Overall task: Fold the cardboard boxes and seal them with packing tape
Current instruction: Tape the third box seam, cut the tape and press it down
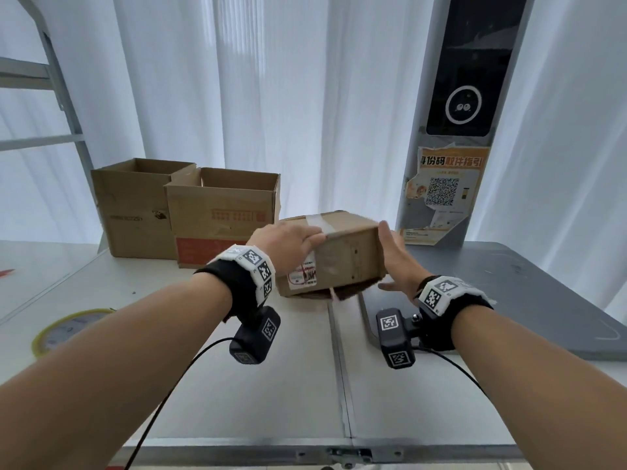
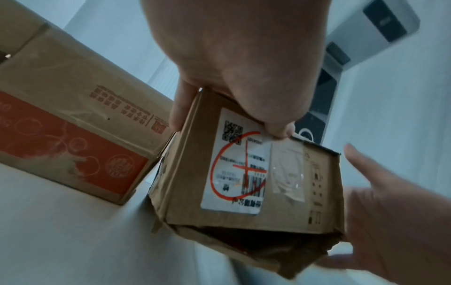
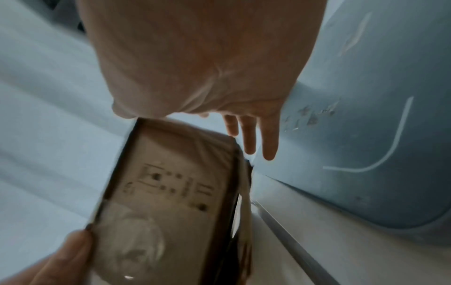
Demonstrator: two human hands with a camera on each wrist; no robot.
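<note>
At frame centre, the left hand (image 1: 288, 242) is gripping the box (image 1: 342, 259) from above; right hand (image 1: 395, 262), fingers spread, should be supporting its ragged underside.

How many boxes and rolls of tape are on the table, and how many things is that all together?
Open boxes: 2, the plain box and the red-printed box.
Taped box: 1, the small box, gripped by the left hand.
Tape rolls: 1, the yellow roll.
Total: 4.
</note>
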